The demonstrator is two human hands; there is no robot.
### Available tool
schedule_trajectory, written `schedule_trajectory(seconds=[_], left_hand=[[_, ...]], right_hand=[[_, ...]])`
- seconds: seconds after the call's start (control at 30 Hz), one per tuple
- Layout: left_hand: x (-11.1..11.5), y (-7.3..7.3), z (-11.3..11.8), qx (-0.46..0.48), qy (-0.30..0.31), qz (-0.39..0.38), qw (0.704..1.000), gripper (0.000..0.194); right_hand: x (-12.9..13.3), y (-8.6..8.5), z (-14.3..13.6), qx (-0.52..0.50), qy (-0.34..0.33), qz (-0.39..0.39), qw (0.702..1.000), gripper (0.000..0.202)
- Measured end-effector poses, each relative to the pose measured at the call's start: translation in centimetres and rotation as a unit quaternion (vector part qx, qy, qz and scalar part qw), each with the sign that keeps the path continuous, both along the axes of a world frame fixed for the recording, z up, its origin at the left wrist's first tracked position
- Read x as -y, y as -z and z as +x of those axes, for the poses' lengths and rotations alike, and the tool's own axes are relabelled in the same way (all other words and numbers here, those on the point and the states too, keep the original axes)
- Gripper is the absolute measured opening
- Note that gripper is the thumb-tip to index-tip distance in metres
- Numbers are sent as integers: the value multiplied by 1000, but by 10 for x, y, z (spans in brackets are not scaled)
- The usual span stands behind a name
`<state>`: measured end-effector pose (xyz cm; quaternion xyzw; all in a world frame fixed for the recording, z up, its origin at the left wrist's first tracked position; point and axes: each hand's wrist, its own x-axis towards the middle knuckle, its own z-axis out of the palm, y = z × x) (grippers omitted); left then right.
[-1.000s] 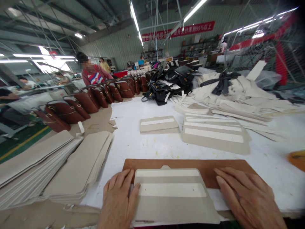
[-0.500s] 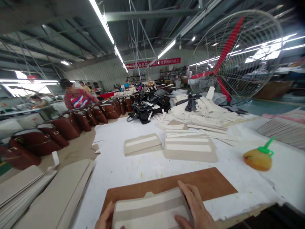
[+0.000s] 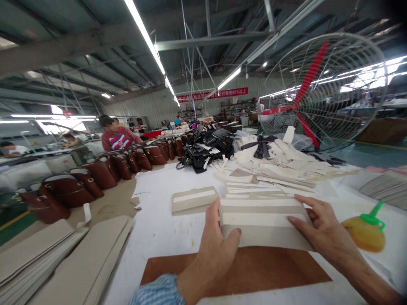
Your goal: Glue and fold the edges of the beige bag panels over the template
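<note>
Between my two hands is a grey-beige panel [image 3: 260, 231] with white strips across it, possibly more than one layer. My left hand [image 3: 218, 237] grips its left end, thumb on top. The right end is held by my right hand [image 3: 318, 224], its thumb also on the upper face. Just behind the panel lies a stack of similar panels [image 3: 254, 190], partly covered by it. Another striped panel [image 3: 193, 200] rests to the left of that stack. Nearer me, a brown leather piece [image 3: 254, 271] lies flat on the white table [image 3: 159, 228], partly behind my left forearm.
A squeeze bottle [image 3: 365, 231] of amber liquid with a green cap stands at the right. Grey board stacks [image 3: 85, 262] lie left. Brown bags [image 3: 98, 173] line the left side. Black bags [image 3: 210, 146] and white scraps [image 3: 270, 159] pile up behind, near a large fan [image 3: 295, 106].
Both hands have carried the striped panel forward and to the right, from over the brown leather to the panel stack. More of the leather now shows. The camera view has shifted somewhat.
</note>
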<state>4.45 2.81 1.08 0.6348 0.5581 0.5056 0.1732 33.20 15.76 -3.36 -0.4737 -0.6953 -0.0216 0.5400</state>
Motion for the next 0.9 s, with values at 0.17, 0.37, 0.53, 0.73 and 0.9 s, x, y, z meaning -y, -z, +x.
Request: schedule_trajectory(seconds=[0.17,0.37,0.53,0.73,0.9], left_hand=[[-6,8,-7,-93,-33,-164,981,94],[70,53,-73,-167,25,-182,969,96],[86,104,-104,-160,-44,-1,986,77],[75,128,-103,-122,-63,62,989,81],[77,130,-97,-75,-88,66,991,79]], right_hand=[[-61,44,24,82,46,-8,996,49],[-33,33,-20,195,41,57,978,44],[-18,-31,-130,328,-222,32,918,42],[-59,-29,-251,429,-247,-5,869,45],[-83,-11,-286,500,-221,-14,838,34]])
